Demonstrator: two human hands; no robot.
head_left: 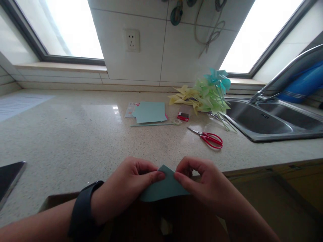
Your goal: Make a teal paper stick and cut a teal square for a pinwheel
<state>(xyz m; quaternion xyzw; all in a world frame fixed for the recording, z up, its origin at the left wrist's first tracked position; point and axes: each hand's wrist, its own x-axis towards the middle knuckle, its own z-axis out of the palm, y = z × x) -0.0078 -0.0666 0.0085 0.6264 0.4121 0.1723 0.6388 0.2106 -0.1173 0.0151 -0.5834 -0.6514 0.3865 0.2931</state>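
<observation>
We note bare forearms, no sleeves in view; left hand (126, 186) and right hand (204, 186) ungloved and without rings; a plain black smartwatch band (84, 208) wraps our left wrist

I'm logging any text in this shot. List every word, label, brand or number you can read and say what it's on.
No text can be read here.
Red-and-white packet under the teal paper sheets: printing too blurred to read.
Small red box: label too small to read.
White sheet at far left of the countertop: faint lines, unreadable.
The teal paper pinched by the left hand and right hand is blank.
</observation>
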